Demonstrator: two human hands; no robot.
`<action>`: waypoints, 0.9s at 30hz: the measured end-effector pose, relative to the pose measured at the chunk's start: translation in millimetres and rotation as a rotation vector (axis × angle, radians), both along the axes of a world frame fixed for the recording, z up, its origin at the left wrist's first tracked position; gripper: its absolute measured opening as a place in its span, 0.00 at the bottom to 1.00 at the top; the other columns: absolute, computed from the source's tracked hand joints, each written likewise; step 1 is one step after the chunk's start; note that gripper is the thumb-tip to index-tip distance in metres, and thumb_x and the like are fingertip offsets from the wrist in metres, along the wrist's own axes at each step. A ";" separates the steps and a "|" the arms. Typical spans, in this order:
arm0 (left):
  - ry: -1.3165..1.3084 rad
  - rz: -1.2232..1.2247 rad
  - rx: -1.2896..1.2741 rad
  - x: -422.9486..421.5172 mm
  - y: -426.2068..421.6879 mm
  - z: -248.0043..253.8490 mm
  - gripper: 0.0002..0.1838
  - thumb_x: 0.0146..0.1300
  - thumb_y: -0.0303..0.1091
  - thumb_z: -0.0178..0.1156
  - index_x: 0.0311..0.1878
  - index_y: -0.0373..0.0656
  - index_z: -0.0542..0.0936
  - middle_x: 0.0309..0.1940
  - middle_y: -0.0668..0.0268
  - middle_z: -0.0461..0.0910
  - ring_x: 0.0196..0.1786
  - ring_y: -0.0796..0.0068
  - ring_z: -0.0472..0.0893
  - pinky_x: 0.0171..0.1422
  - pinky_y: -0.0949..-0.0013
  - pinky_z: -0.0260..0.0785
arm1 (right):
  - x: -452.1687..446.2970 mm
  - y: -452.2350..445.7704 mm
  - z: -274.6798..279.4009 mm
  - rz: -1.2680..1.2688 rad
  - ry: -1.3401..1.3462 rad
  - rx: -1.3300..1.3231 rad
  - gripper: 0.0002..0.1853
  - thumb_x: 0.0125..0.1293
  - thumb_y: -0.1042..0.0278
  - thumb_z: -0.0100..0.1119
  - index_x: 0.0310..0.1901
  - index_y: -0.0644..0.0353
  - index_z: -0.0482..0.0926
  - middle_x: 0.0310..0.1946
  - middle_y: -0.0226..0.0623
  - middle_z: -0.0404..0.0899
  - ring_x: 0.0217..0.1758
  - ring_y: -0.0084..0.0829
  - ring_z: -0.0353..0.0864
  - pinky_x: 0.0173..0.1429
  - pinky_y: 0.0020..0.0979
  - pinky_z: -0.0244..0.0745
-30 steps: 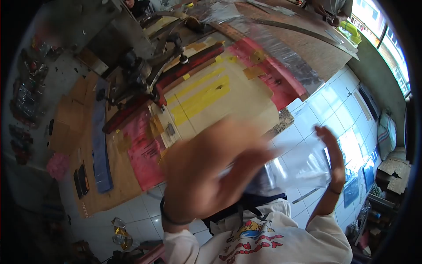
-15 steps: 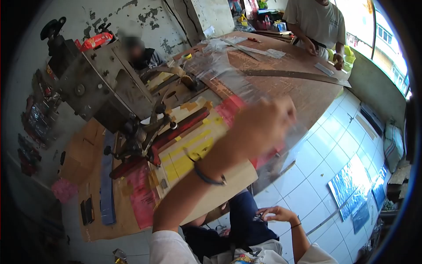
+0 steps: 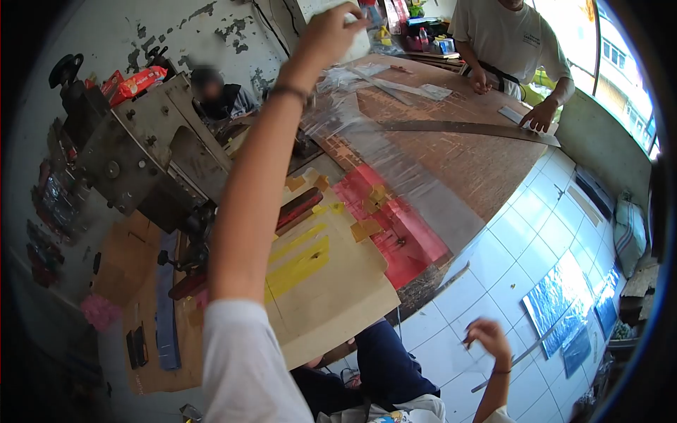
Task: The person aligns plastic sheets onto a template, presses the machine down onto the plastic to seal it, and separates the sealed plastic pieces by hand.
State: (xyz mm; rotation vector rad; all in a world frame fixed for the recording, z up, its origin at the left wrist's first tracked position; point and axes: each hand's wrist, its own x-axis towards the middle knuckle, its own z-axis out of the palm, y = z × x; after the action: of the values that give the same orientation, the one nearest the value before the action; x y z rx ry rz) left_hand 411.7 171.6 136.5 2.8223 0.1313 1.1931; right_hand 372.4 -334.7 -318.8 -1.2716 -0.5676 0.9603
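Observation:
My left hand is raised high at the top of the view, arm stretched over the bench. Its fingers are curled in a pinch, and I cannot make out what is between them. My right hand hangs low over the tiled floor, fingers bent together; anything in them is too faint to name. Below my left arm lies a tan board with yellow tape on it. Beside it are a red sheet with tape pieces and a strip of clear plastic. A red-edged bar of the machine lies across the board.
A grey metal machine stands at the left. Another person stands at the far side of the wooden table, a hand on a long metal strip. A second person is behind the machine. Shiny sheets lie on the floor.
My left hand has swung up and to the left, away from the red sheet. My right hand has risen slightly and moved right, its fingers now more bent. The standing person's hand has reached the metal strip.

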 end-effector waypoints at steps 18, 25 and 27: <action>0.440 0.483 -0.093 30.2 -2.6 -296.8 0.34 0.73 0.52 0.57 0.78 0.52 0.67 0.83 0.50 0.51 0.84 0.49 0.50 0.84 0.35 0.39 | 95.9 87.1 172.1 -0.113 -0.455 -0.362 0.19 0.74 0.61 0.65 0.59 0.63 0.79 0.26 0.33 0.83 0.21 0.18 0.77 0.25 0.22 0.73; 0.577 0.266 -0.238 27.2 -16.9 -288.2 0.33 0.74 0.59 0.52 0.75 0.53 0.72 0.76 0.48 0.66 0.81 0.49 0.59 0.86 0.44 0.43 | 104.6 104.9 167.8 -0.115 -0.499 -0.450 0.15 0.76 0.62 0.62 0.59 0.59 0.83 0.23 0.27 0.80 0.18 0.13 0.68 0.20 0.21 0.61; 0.628 0.356 -0.209 31.4 -10.9 -294.8 0.35 0.74 0.63 0.49 0.77 0.54 0.69 0.80 0.48 0.60 0.84 0.49 0.54 0.86 0.41 0.38 | 104.9 105.3 172.5 -0.127 -0.512 -0.460 0.15 0.76 0.62 0.62 0.58 0.59 0.83 0.22 0.26 0.79 0.17 0.12 0.66 0.20 0.21 0.59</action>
State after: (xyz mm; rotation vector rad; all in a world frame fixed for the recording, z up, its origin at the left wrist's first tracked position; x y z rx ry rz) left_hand 443.1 160.6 -158.3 2.9380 0.7642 0.2496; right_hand 477.3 -229.4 -146.4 -1.9706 -0.6683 0.6727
